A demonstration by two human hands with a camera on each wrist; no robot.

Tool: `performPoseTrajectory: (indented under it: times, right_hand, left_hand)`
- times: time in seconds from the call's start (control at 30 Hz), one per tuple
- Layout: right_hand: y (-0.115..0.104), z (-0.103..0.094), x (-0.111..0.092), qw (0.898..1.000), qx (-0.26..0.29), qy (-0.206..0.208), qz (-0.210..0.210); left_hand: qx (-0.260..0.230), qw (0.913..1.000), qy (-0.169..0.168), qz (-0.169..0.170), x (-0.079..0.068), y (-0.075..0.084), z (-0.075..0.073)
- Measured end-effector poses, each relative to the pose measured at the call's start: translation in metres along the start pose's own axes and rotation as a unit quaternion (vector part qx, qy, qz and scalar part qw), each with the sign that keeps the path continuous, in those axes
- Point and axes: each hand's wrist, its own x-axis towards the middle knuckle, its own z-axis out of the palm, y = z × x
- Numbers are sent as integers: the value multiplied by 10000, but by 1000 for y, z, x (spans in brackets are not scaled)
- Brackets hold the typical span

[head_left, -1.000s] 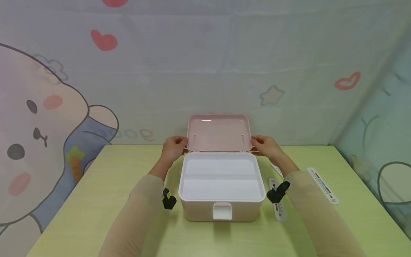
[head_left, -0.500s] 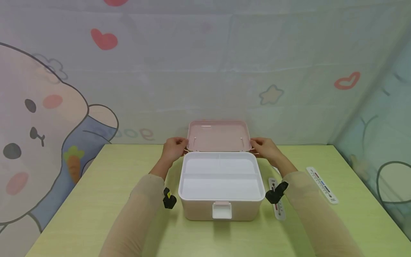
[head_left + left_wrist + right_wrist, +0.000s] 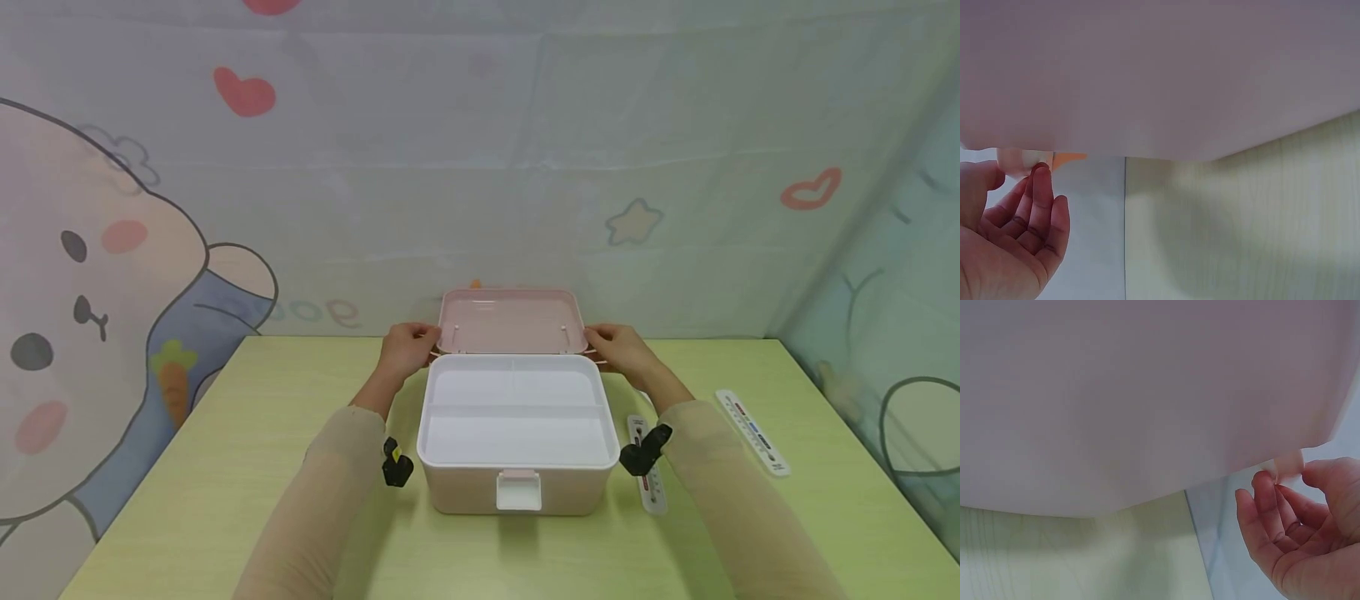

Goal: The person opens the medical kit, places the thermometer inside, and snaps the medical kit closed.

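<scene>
A pink storage box point(image 3: 465, 493) stands on the table, its lid point(image 3: 512, 323) tipped back behind it. Inside the box lies a white divided tray point(image 3: 517, 437), with a white latch point(image 3: 518, 492) hanging on the front. My left hand point(image 3: 402, 350) pinches the lid's left edge near the hinge between thumb and fingers. At the opposite edge my right hand point(image 3: 624, 346) pinches the lid the same way. In the left wrist view the left hand point(image 3: 1019, 225) holds a small pinkish part below the box wall; the right hand point(image 3: 1304, 519) mirrors this in the right wrist view.
One white thermometer strip point(image 3: 649, 492) lies close to the box's right side, partly under the wrist device. Another strip point(image 3: 752, 433) lies farther right, beyond the right sleeve. A printed cloth backdrop point(image 3: 517, 167) hangs right behind the table point(image 3: 300, 400).
The lid has tilted farther back, its top edge sinking lower in the head view. Both hands have dropped slightly with it, still gripping its sides. The box has hardly moved.
</scene>
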Motion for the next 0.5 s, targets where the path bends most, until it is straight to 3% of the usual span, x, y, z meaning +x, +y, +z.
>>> performPoseTrajectory:
  times: [0.5]
  right_hand:
    - [1, 0, 2, 9997, 75, -63, 235]
  left_hand:
    - [4, 10000, 2, -28, 0, 0, 1]
